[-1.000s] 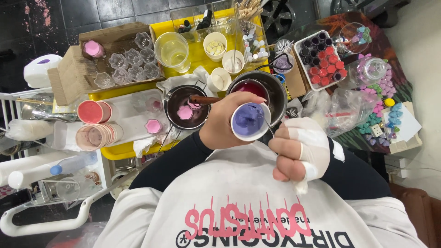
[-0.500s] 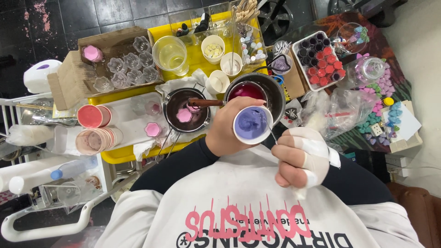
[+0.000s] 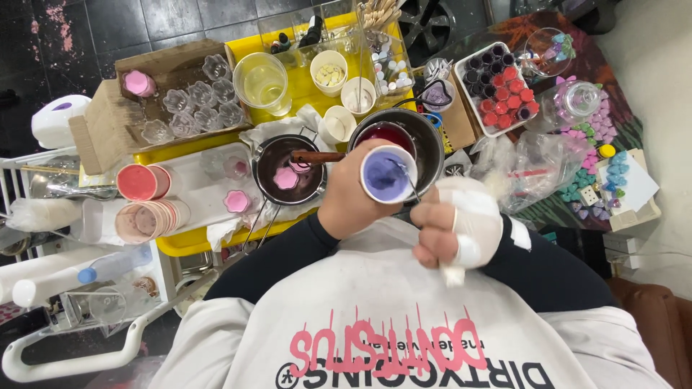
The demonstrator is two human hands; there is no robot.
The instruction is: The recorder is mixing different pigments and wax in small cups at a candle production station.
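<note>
Left hand [image 3: 353,198] cupped; right hand [image 3: 458,227] pinched

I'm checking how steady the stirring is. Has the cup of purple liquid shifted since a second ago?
Barely. The cup of purple liquid in the left hand stays over the near rim of the metal pot; any shift is too slight to call.

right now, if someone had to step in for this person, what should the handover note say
Left hand: grips the small white cup of purple liquid, held above the grey metal pot of dark red liquid.
Right hand, bandaged: holds a thin stirring stick dipped in the cup.
Done: purple is in the cup.
Left: clear flower-shaped moulds in the cardboard box look unfilled.
</note>
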